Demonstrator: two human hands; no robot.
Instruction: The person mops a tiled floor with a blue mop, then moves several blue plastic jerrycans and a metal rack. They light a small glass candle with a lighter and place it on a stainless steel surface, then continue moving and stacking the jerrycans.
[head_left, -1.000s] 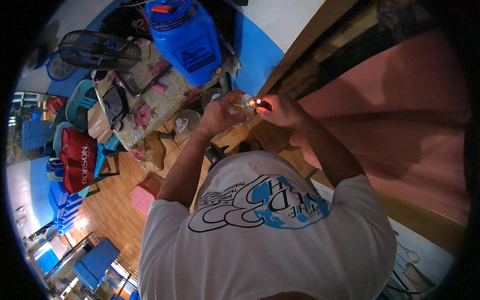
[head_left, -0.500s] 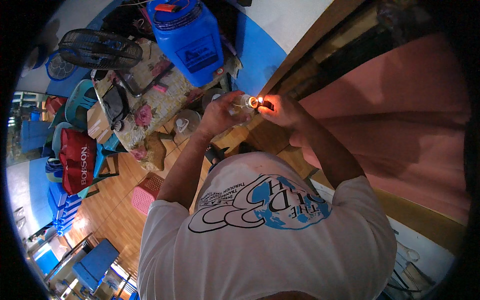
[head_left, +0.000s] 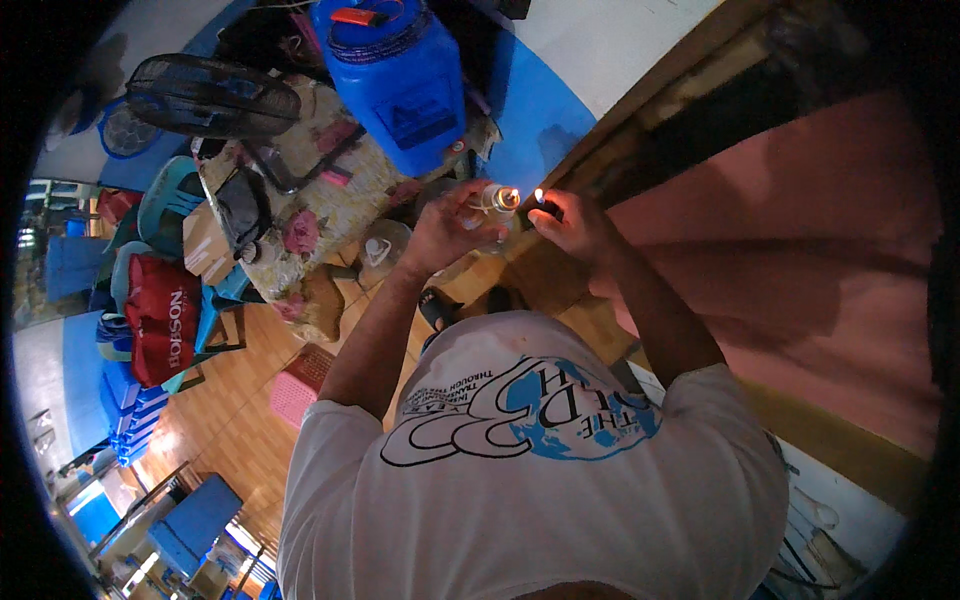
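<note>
My left hand [head_left: 442,232] is closed round a small clear glass lamp [head_left: 488,200], tilted with its mouth toward the right. A small flame [head_left: 514,195] burns at that mouth and lights the rim orange. Just to the right, my right hand [head_left: 580,230] grips a dark lighter [head_left: 546,208], whose own flame [head_left: 539,194] is burning. A short gap separates the lighter from the lamp. Most of the lighter is hidden by my fingers, and the lamp's lower part is partly covered by my left hand.
A table with a flowered cover [head_left: 350,215] stands at the left, bearing a big blue jug [head_left: 405,100] and a black fan [head_left: 215,97]. A clear plastic jug [head_left: 385,248] is below it. The pink curtain [head_left: 780,250] hangs close on the right. A pink basket [head_left: 295,395] sits on the floor.
The lighter has drawn back a little to the right from the lamp's mouth. A separate flame now shows on the lamp, and the lighter's flame still burns.
</note>
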